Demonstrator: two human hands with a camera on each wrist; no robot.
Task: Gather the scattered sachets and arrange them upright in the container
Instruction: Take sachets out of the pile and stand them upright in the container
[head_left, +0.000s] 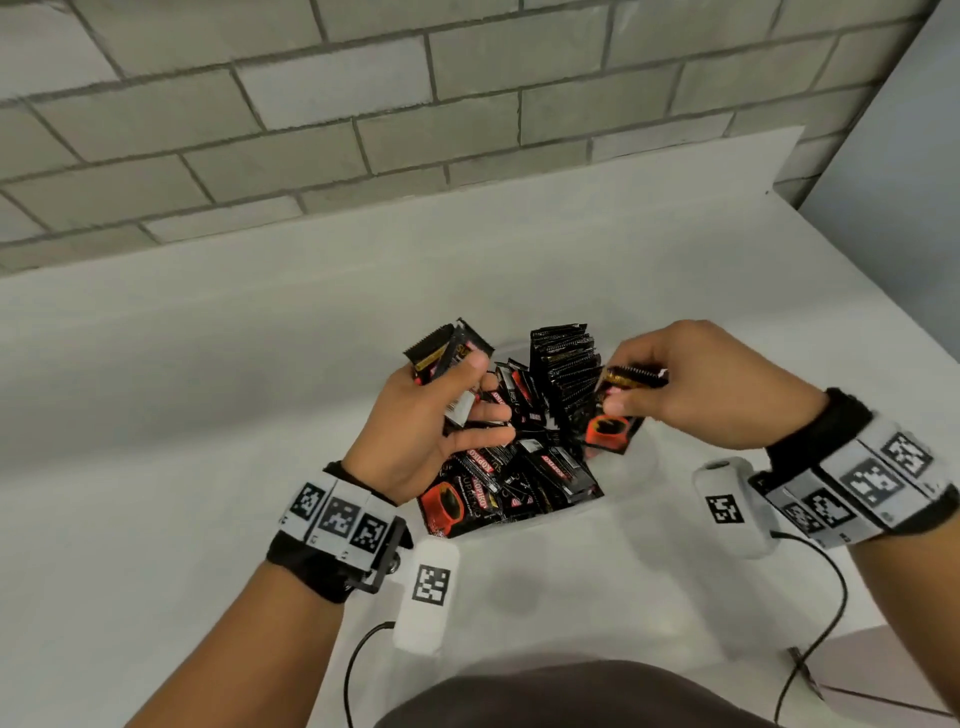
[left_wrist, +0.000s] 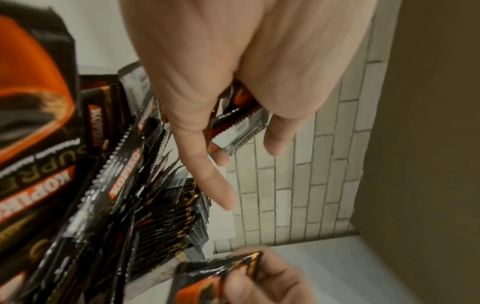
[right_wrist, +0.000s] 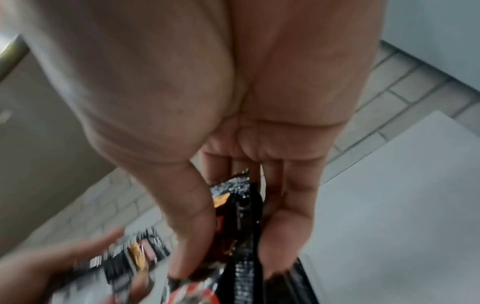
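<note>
Black and red coffee sachets lie in a loose heap (head_left: 519, 483) on the white table, between my hands. Behind the heap a row of sachets (head_left: 563, 374) stands upright and tightly packed; a pale container wall (left_wrist: 221, 224) shows beside that row, its outline hard to tell from the table. My left hand (head_left: 478, 389) grips a few sachets (head_left: 447, 353) above the heap's left side, their ends sticking out past the thumb (left_wrist: 223, 193). My right hand (head_left: 623, 384) pinches one sachet (head_left: 613, 421) by its top, hanging beside the upright row. The right wrist view shows this sachet (right_wrist: 241, 226) between thumb and fingers.
A grey brick wall (head_left: 363, 104) runs along the back of the white table (head_left: 208, 415). The table's right edge (head_left: 857, 270) meets a pale panel. Marker bands, white camera modules (head_left: 426, 597) and black cables (head_left: 821, 623) hang at both wrists near the front.
</note>
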